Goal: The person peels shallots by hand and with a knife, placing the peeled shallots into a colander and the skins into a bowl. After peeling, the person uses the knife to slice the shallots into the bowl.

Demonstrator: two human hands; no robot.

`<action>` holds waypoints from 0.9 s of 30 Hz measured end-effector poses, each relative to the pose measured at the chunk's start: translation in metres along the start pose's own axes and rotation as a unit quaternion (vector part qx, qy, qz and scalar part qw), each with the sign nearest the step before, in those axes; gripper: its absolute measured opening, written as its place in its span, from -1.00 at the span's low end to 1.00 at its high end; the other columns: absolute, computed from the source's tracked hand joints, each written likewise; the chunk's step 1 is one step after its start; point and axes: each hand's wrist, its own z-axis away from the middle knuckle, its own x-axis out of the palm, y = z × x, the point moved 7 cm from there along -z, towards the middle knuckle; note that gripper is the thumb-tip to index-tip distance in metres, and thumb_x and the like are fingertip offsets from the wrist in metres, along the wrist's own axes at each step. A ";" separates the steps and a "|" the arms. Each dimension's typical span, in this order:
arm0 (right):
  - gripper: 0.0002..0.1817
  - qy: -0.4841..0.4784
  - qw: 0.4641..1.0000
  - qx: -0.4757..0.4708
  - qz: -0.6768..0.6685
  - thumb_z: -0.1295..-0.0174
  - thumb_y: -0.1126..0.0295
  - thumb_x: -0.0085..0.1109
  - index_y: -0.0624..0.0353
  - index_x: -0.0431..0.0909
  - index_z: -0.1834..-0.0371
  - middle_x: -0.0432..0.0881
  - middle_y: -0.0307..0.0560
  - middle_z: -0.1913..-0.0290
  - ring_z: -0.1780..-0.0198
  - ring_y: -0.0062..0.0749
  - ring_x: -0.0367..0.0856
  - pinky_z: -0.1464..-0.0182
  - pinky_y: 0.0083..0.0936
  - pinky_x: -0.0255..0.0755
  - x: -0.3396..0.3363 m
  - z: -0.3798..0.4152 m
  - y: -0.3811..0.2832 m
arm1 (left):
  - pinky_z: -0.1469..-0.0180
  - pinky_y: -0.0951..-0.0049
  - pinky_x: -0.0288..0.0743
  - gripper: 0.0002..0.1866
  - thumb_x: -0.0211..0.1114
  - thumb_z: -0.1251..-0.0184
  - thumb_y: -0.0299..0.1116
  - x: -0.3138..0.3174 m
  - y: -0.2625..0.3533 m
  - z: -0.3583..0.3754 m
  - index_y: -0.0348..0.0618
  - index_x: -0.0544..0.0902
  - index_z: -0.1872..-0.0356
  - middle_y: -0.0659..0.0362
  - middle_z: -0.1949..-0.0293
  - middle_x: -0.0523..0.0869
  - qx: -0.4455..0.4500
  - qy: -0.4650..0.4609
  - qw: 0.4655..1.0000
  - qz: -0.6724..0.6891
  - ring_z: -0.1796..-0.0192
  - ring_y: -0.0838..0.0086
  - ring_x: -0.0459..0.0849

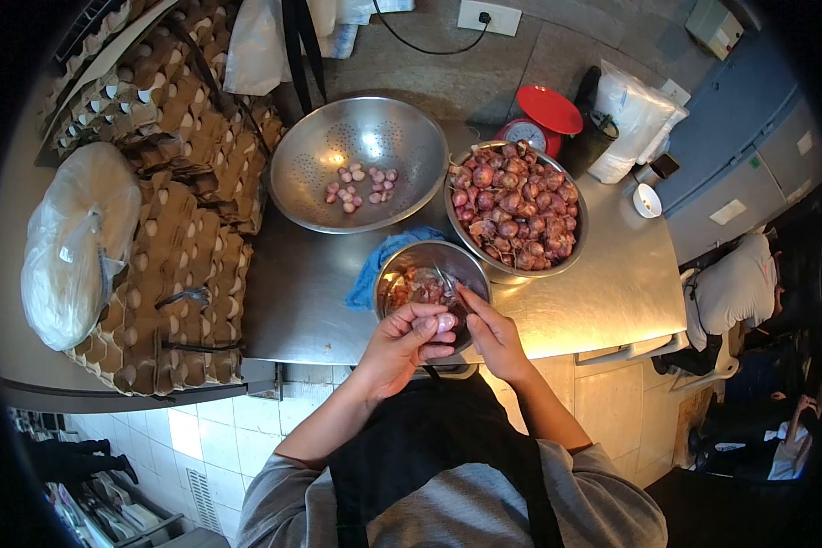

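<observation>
Between the thumb and fingers of my left hand (400, 340) is a peeled pinkish shallot (445, 322). My right hand (495, 336) grips a small knife (445, 281), its blade pointing up and to the left over the bowl. Both hands are above the near rim of a small steel bowl (477, 271), which holds reddish-brown skins. Behind it to the right stands a large steel bowl heaped with unpeeled red shallots (518, 205). A steel colander (297, 169) at the back left contains several peeled shallots (349, 194).
Stacked egg trays (169, 283) and a tied plastic bag (78, 247) fill the left side. A blue cloth (367, 281) lies beside the small bowl. At the back are a red scale (549, 110) and a white bag (632, 119). Other people (739, 288) are at the far right.
</observation>
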 end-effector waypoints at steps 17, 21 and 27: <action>-0.55 -0.050 0.994 -0.073 0.057 -0.30 0.34 -0.15 0.21 0.18 -0.25 0.35 0.03 -0.20 -0.21 -0.32 0.34 -0.19 -0.56 0.15 0.019 0.006 -0.024 | 0.04 0.46 0.49 -0.73 0.16 -0.20 -0.52 -0.010 0.011 -0.001 -0.20 0.46 0.05 0.16 0.18 0.59 0.107 0.014 0.992 -0.072 0.13 0.51 0.56; -0.55 -0.016 0.999 0.033 -0.030 -0.31 0.34 -0.17 0.22 0.18 -0.25 0.36 -0.02 -0.19 -0.20 -0.39 0.33 -0.18 -0.57 0.15 0.009 0.003 -0.001 | 0.06 0.47 0.51 -0.70 0.16 -0.20 -0.54 0.000 0.015 0.001 -0.21 0.42 0.02 0.14 0.18 0.58 0.108 0.006 0.990 -0.091 0.14 0.51 0.57; -0.51 -0.049 0.996 -0.046 0.055 -0.28 0.32 -0.12 0.14 0.16 -0.28 0.38 0.05 -0.17 -0.09 -0.20 0.46 -0.07 -0.50 0.29 0.014 0.008 -0.026 | 0.06 0.49 0.50 -0.70 0.16 -0.17 -0.61 -0.009 0.017 -0.001 -0.20 0.41 0.06 0.14 0.18 0.58 0.149 0.046 0.982 -0.109 0.12 0.53 0.56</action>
